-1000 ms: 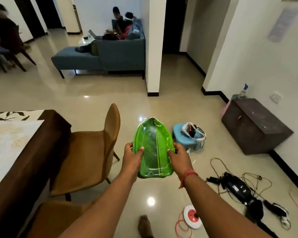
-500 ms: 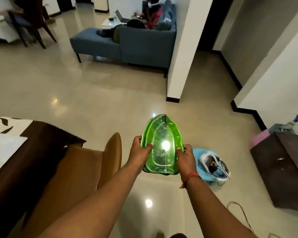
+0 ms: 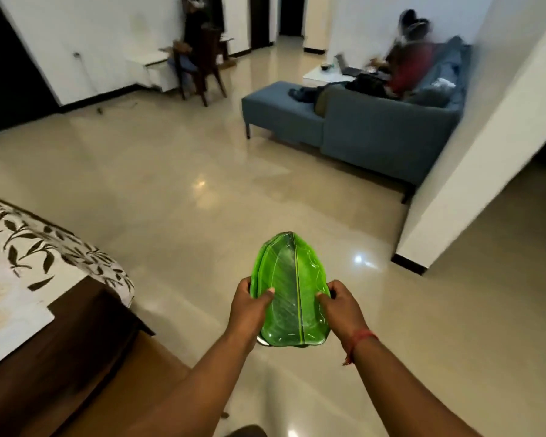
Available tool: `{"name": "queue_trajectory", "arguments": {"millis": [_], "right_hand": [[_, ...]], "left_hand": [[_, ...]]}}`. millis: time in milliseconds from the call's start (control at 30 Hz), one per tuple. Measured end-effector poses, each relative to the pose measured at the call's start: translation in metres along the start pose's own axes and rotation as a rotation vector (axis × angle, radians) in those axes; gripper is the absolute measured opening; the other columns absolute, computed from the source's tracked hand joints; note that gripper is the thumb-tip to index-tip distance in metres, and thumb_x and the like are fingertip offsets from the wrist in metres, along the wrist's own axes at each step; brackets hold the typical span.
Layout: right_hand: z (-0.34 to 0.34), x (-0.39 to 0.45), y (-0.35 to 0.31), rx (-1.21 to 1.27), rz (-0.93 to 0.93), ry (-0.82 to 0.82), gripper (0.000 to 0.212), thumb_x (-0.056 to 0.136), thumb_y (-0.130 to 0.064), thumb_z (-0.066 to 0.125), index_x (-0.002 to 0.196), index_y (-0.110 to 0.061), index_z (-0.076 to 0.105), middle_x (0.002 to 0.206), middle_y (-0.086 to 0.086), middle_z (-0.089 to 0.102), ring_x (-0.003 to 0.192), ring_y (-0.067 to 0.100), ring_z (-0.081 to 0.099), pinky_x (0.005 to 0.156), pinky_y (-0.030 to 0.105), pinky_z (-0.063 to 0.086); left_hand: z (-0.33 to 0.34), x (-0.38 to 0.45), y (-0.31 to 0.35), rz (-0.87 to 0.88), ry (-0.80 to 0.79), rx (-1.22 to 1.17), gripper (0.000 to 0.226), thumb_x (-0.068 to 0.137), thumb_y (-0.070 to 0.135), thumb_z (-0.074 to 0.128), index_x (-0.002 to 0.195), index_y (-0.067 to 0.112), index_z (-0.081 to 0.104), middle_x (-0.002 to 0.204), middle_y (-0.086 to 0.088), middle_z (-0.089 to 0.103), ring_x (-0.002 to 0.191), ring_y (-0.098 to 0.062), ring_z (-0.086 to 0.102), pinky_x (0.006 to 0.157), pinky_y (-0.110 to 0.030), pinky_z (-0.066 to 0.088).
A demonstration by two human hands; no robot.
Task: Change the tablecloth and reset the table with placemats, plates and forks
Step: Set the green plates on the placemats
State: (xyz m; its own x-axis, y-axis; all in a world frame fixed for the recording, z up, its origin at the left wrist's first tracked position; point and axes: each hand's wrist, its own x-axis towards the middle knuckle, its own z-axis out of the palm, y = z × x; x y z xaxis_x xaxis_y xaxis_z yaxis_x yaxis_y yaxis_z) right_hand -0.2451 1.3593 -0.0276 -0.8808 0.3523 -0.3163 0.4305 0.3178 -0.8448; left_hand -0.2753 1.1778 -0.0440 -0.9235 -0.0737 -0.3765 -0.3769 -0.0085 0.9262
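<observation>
From the head camera, a stack of green leaf-shaped plates [image 3: 292, 294] was held out in front of the body, above the glossy beige floor [image 3: 177, 197], pointed end away from the person. The left hand [image 3: 249, 307] grasped its left edge, thumb laid over the top surface and fingers curled beneath. The right hand [image 3: 341, 307] grasped the right edge in the same way, thumb on top; a red thread [image 3: 361, 337] circled that wrist. The plates sat between the two hands, level and clear of the table [image 3: 76, 326], which stood to the left, well apart. On the table lay a white cloth with a dark leaf print [image 3: 35, 247] and a pale placemat [image 3: 4, 313]. A grey-blue sofa [image 3: 375, 130] stood farther off.
</observation>
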Motion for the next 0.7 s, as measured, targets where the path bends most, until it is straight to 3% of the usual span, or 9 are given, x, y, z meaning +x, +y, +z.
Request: {"name": "queue_trajectory", "arguments": {"millis": [133, 300, 533, 700], "right_hand": [[0.037, 0.106, -0.05, -0.103, -0.086, -0.171, 0.005, 0.093, -0.018, 0.059, 0.089, -0.014, 0.058, 0.084, 0.005, 0.064, 0.075, 0.02, 0.058, 0.067, 0.032, 0.045], [0.108, 0.229, -0.11, -0.131, -0.127, -0.298, 0.011, 0.091, -0.021, 0.062, 0.086, -0.012, 0.058, 0.083, 0.01, 0.063, 0.074, 0.022, 0.057, 0.068, 0.036, 0.048], [0.206, 0.335, -0.204, -0.129, -0.2, -0.484, 0.006, 0.09, -0.016, 0.065, 0.09, -0.016, 0.059, 0.091, 0.009, 0.066, 0.081, 0.024, 0.063, 0.071, 0.037, 0.05], [0.308, 0.393, -0.268, -0.241, -0.336, -0.738, 0.006, 0.089, -0.014, 0.068, 0.089, -0.016, 0.062, 0.089, 0.001, 0.066, 0.083, 0.021, 0.064, 0.075, 0.039, 0.053]], "left_hand": [[-0.009, 0.093, 0.023, -0.024, 0.162, -0.12, 0.035, 0.089, 0.015, 0.072, 0.119, 0.021, 0.055, 0.109, -0.004, 0.069, 0.097, -0.024, 0.069, 0.088, -0.047, 0.058], [-0.037, 0.215, 0.052, -0.029, 0.308, -0.182, 0.037, 0.088, 0.013, 0.073, 0.119, 0.022, 0.055, 0.109, -0.003, 0.068, 0.097, -0.022, 0.068, 0.086, -0.044, 0.058], [-0.098, 0.332, 0.107, -0.042, 0.524, -0.23, 0.034, 0.088, 0.012, 0.073, 0.114, 0.024, 0.055, 0.11, -0.004, 0.068, 0.098, -0.023, 0.067, 0.087, -0.045, 0.057], [-0.173, 0.389, 0.13, -0.045, 0.766, -0.306, 0.033, 0.088, 0.011, 0.072, 0.112, 0.026, 0.055, 0.106, 0.0, 0.068, 0.095, -0.019, 0.067, 0.079, -0.037, 0.056]]}}
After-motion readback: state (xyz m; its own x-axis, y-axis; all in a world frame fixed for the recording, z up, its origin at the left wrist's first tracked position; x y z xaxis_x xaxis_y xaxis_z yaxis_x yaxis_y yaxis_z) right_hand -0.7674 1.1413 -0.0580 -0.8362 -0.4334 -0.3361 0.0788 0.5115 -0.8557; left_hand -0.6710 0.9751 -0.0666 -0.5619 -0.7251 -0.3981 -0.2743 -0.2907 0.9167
